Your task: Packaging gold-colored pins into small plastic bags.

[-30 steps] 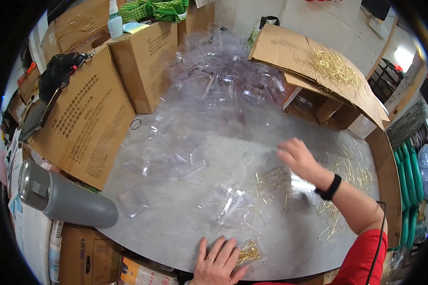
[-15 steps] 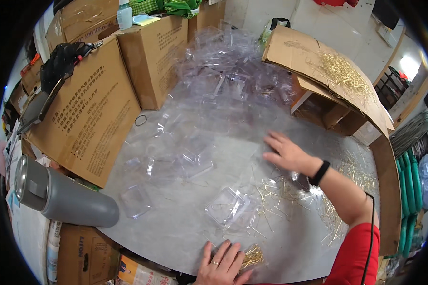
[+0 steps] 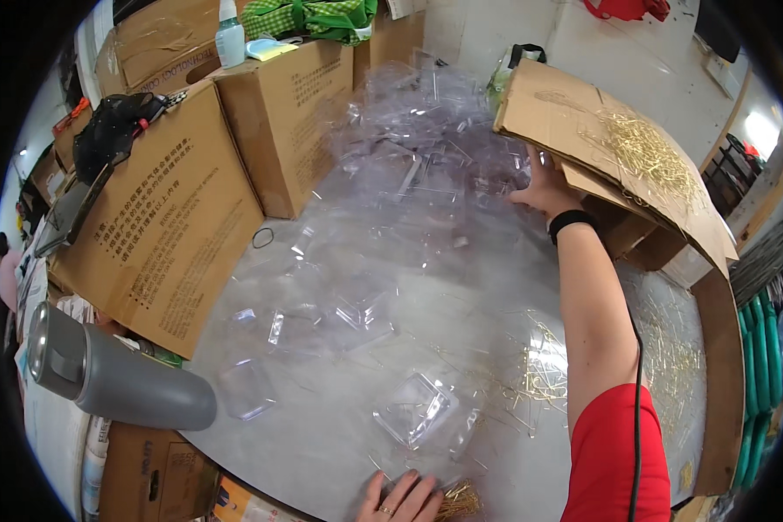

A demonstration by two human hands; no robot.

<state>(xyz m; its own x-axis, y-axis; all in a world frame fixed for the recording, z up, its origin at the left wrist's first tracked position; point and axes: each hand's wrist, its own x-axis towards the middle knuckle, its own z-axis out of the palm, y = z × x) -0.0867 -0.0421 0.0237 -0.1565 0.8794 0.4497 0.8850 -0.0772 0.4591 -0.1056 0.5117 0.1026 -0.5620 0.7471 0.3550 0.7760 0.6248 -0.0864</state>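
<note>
My right hand [image 3: 546, 190] is stretched far forward to the right edge of a heap of clear plastic cases [image 3: 426, 139]. Its thumb and fingers are apart, beside a raised cardboard flap, and nothing shows in its grasp. At the near edge my left hand [image 3: 400, 500] lies with fingers spread, next to a bunch of thin gold-coloured wire pins [image 3: 459, 501]; the lower part of this hand is cut off by the frame. Between the hands, a clear plastic case [image 3: 416, 409] rests on the grey table [image 3: 322, 448]. More gold pins [image 3: 535, 374] lie scattered beneath my right forearm.
Along the left stand cardboard boxes [image 3: 174, 235] and a grey tumbler [image 3: 143, 378] on its side. At the right, a cardboard piece [image 3: 574, 96] bears a pile of gold pins [image 3: 644, 148], above an open cardboard box [image 3: 644, 239]. Loose clear cases [image 3: 357, 317] lie left of centre.
My right hand has moved forward from mid-table to the plastic heap, its arm now stretched out. My left hand stays by the pin bunch. The whole view has shifted slightly.
</note>
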